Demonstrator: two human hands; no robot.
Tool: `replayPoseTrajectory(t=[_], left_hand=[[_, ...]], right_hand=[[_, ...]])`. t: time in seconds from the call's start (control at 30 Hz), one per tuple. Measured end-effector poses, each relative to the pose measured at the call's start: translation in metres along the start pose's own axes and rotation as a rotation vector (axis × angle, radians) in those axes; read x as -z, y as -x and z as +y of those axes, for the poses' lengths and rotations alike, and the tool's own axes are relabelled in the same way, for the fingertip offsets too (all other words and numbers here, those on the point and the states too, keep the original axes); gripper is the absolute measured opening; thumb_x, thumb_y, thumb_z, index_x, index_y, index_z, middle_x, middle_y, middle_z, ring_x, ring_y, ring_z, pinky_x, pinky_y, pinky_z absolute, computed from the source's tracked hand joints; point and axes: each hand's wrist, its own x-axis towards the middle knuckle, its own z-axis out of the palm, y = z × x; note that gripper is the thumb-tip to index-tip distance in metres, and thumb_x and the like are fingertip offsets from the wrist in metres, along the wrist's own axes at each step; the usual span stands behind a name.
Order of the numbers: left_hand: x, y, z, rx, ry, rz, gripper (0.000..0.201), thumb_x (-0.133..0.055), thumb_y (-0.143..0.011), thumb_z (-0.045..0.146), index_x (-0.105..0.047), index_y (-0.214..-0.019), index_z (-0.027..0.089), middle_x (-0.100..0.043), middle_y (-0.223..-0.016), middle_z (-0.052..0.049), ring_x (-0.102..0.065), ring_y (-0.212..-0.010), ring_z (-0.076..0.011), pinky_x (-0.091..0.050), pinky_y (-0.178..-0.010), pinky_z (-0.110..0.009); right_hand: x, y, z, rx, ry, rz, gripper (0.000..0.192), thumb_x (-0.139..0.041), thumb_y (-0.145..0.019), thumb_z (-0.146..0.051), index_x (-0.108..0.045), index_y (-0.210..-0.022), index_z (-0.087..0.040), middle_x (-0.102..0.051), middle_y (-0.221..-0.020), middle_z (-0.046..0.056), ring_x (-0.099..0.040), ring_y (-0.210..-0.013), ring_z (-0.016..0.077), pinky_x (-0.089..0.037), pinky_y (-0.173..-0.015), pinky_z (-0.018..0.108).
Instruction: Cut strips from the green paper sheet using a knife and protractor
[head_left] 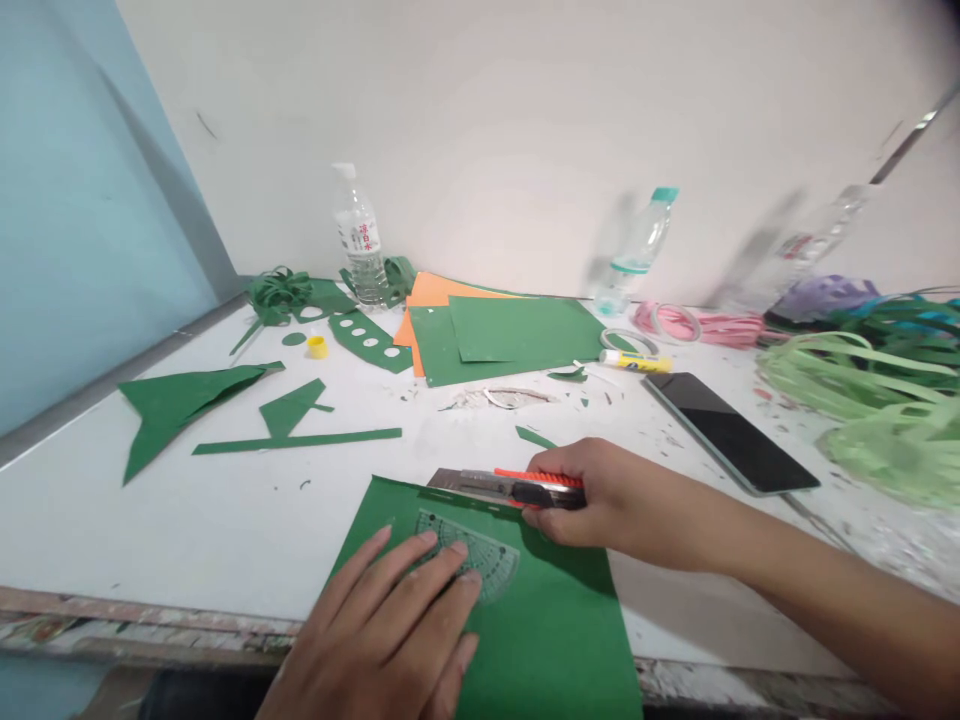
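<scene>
A sheet of green paper (547, 620) lies at the table's front edge and reaches past it. On it rests a clear protractor (495, 565), its straight side near the sheet's far edge. My left hand (397, 610) is open, fingers stretched flat over the protractor and the paper. In my right hand (592, 490) is a red and black utility knife (536, 488), with its blade out and pointing left along the far edge of the sheet. Whether the blade touches the paper, I cannot tell. Green paper scraps (292, 408) and a narrow green strip (300, 441) lie beyond, to the left.
Green and orange sheets (525, 330) are stacked at the back. Water bottles (364, 245) stand along the wall. A phone (727, 430), a glue stick (636, 361) and light green paper strips (855, 380) lie to the right. A yellow cap (317, 347) sits back left.
</scene>
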Motion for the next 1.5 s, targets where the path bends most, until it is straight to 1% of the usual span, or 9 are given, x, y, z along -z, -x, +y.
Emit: replayPoseTrajectory(t=[0.27,0.43,0.53,0.67,0.93,1.03,1.23,1.37,1.5], left_hand=[[-0.01,0.0,0.007,-0.038,-0.02,0.008,0.024,-0.052,-0.101,0.029,-0.071,-0.114,0.027,-0.075,-0.118,0.009,-0.069,-0.11,-0.0118,-0.041,-0.116,-0.025],[-0.01,-0.001,0.01,-0.035,0.02,-0.013,0.026,-0.049,-0.101,0.025,-0.072,-0.113,0.026,-0.075,-0.119,0.005,-0.07,-0.109,-0.0147,-0.053,-0.105,-0.027],[-0.008,-0.002,0.011,-0.024,0.048,-0.013,0.025,-0.05,-0.1,0.024,-0.072,-0.113,0.026,-0.075,-0.118,0.004,-0.07,-0.109,-0.0162,-0.057,-0.1,-0.028],[-0.007,-0.002,0.013,0.016,0.077,0.012,0.025,-0.05,-0.1,0.023,-0.071,-0.114,0.024,-0.076,-0.116,0.003,-0.07,-0.109,-0.0167,-0.057,-0.099,-0.028],[-0.008,-0.003,0.019,0.041,0.112,0.037,0.027,-0.05,-0.1,0.022,-0.07,-0.118,0.023,-0.074,-0.121,0.002,-0.07,-0.111,-0.0192,-0.057,-0.1,-0.033],[-0.013,-0.007,0.026,0.009,0.121,0.06,0.026,-0.053,-0.099,0.022,-0.07,-0.12,0.023,-0.073,-0.124,0.001,-0.069,-0.113,-0.0205,-0.057,-0.1,-0.035],[-0.018,-0.019,0.031,-0.002,0.171,0.11,0.023,-0.054,-0.097,0.02,-0.071,-0.113,0.02,-0.076,-0.113,-0.004,-0.071,-0.104,-0.0215,-0.06,-0.093,-0.037],[-0.018,-0.021,0.029,-0.014,0.177,0.113,0.024,-0.055,-0.095,0.019,-0.071,-0.113,0.02,-0.076,-0.111,-0.004,-0.07,-0.104,-0.0206,-0.058,-0.094,-0.036],[-0.021,-0.022,0.027,-0.016,0.166,0.096,0.026,-0.055,-0.093,0.018,-0.07,-0.115,0.02,-0.075,-0.114,-0.004,-0.069,-0.106,-0.0201,-0.056,-0.097,-0.035]], right_hand=[[0.0,0.001,-0.002,0.045,-0.11,-0.118,0.017,-0.062,-0.085,-0.032,-0.055,-0.075,-0.02,-0.04,-0.064,-0.007,-0.034,-0.06,0.0112,-0.027,-0.052,0.025],[-0.006,-0.001,-0.006,0.046,-0.129,-0.062,0.019,-0.067,-0.084,-0.038,-0.063,-0.085,-0.02,-0.047,-0.066,-0.006,-0.038,-0.06,0.0112,-0.029,-0.052,0.024],[-0.013,-0.003,-0.007,0.066,-0.159,-0.025,0.018,-0.068,-0.083,-0.037,-0.064,-0.082,-0.019,-0.049,-0.066,-0.005,-0.039,-0.06,0.0109,-0.029,-0.052,0.023],[-0.018,-0.007,-0.008,0.064,-0.175,-0.009,0.012,-0.066,-0.082,-0.029,-0.062,-0.076,-0.019,-0.044,-0.062,-0.006,-0.035,-0.058,0.0103,-0.027,-0.05,0.023],[-0.017,-0.012,-0.013,-0.008,-0.247,-0.047,0.031,-0.067,-0.083,-0.042,-0.051,-0.068,-0.02,-0.032,-0.056,-0.008,-0.025,-0.052,0.0085,-0.017,-0.044,0.024],[-0.016,-0.012,-0.011,-0.014,-0.252,-0.049,0.031,-0.067,-0.084,-0.04,-0.049,-0.068,-0.02,-0.032,-0.055,-0.008,-0.026,-0.049,0.0076,-0.018,-0.043,0.023],[-0.005,-0.005,-0.005,0.014,-0.181,-0.087,0.022,-0.065,-0.085,-0.037,-0.054,-0.075,-0.021,-0.042,-0.056,-0.008,-0.039,-0.051,0.01,-0.029,-0.048,0.023],[-0.002,0.003,-0.001,0.025,-0.07,-0.018,0.017,-0.067,-0.083,-0.034,-0.058,-0.079,-0.021,-0.047,-0.066,-0.007,-0.041,-0.061,0.0115,-0.031,-0.054,0.024],[-0.004,0.005,0.005,0.036,-0.074,0.015,0.016,-0.066,-0.084,-0.033,-0.058,-0.079,-0.021,-0.046,-0.068,-0.006,-0.04,-0.063,0.0119,-0.03,-0.056,0.024]])
